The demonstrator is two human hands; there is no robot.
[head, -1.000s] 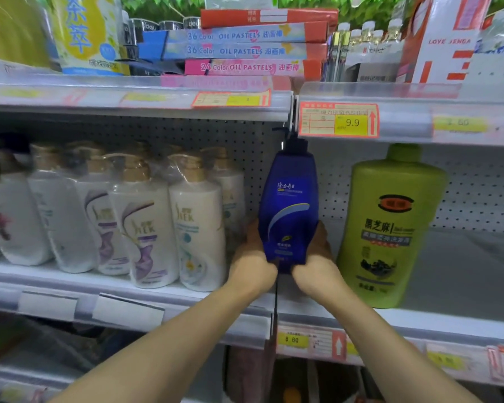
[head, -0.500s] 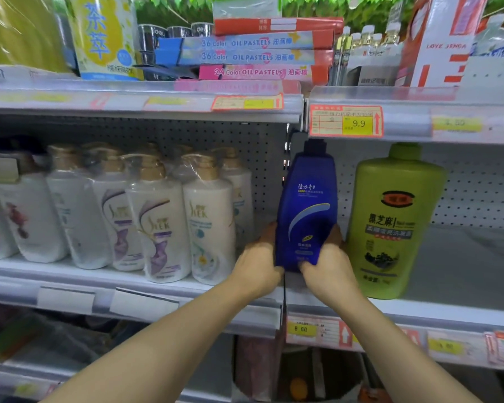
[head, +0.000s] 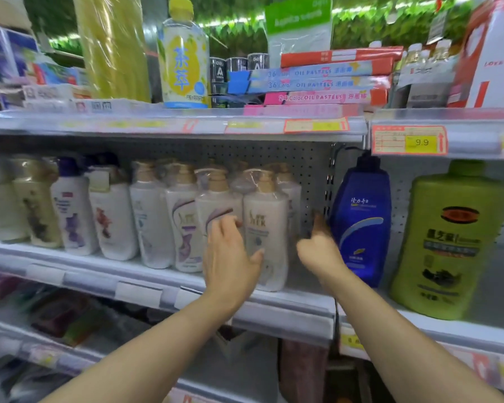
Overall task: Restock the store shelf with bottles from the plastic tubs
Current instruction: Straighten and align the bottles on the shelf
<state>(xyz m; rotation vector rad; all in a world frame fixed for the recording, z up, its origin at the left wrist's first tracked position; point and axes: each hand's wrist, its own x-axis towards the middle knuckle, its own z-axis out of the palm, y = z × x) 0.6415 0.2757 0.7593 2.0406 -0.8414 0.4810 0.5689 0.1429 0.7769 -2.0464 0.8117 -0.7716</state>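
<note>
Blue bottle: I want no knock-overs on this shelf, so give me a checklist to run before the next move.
1. Blue bottle upright on the shelf: ok.
2. Both hands off it: ok; the right hand is beside it, the left hand in front of the white bottles.
3. Clear of the green bottle: ok, a gap shows.
4. Nearest white bottle standing steady: cannot tell, the left hand covers part of it.
5. Blue bottle's base well back from the edge: cannot tell.
</note>
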